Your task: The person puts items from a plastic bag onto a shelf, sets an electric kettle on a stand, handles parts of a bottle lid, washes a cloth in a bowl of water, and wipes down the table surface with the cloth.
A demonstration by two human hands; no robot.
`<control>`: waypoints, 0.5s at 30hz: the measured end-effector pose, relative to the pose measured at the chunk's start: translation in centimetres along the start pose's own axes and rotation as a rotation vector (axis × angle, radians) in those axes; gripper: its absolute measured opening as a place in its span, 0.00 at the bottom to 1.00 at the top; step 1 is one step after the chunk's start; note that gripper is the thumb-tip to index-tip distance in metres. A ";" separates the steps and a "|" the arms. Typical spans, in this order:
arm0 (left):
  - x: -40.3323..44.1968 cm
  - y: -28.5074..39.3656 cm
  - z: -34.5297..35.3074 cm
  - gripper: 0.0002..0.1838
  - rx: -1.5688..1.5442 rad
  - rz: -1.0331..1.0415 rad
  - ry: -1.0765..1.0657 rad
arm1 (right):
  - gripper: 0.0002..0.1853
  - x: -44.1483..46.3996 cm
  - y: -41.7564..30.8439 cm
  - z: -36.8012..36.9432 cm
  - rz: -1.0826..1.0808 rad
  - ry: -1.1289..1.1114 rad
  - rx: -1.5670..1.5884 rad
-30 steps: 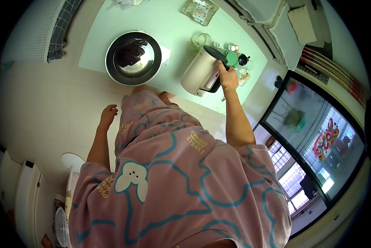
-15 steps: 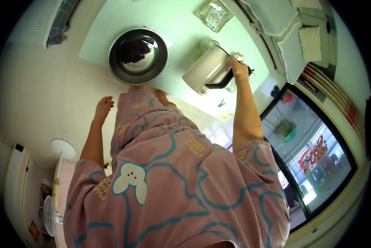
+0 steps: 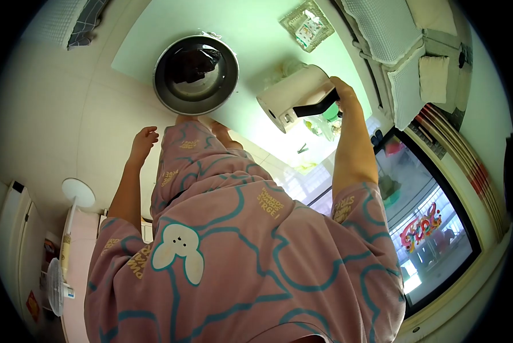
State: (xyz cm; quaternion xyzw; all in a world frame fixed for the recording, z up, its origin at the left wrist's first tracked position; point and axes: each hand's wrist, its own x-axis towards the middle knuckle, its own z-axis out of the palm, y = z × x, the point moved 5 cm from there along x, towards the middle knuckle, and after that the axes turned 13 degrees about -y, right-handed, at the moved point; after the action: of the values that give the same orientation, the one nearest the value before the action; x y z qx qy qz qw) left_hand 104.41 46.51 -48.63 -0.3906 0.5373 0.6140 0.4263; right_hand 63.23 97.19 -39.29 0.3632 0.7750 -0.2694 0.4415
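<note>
In front of the pink clothes [image 3: 216, 257], the left hand [image 3: 146, 140] hangs low, its fingers loosely bent and slightly apart. The grip of the right hand [image 3: 344, 94] is clamped on the black handle [image 3: 319, 107] of the pale kettle [image 3: 291, 94], which is apart from the grey basin [image 3: 196, 107] on the table [image 3: 251, 48]. Farther stands a patterned tray [image 3: 291, 26].

Pale green table [image 3: 251, 34], dark round basin [image 3: 231, 80], patterned tray [image 3: 289, 23]

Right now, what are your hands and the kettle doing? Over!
Right hand gripping kettle by its black handle. Left hand empty, away from the table. Kettle tilted, apart from the bowl. Nothing seen between them.
</note>
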 end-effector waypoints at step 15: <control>-0.7 -1.2 -0.1 0.21 -0.014 -0.051 -0.003 | 0.20 0.1 -1.6 -3.3 0.211 -0.169 -0.025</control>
State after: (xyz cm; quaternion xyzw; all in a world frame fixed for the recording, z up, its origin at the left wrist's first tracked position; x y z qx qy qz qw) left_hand 105.83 46.36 -48.35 -0.4063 0.5222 0.6075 0.4396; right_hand 60.35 98.69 -37.67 0.4133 0.6957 -0.2414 0.5356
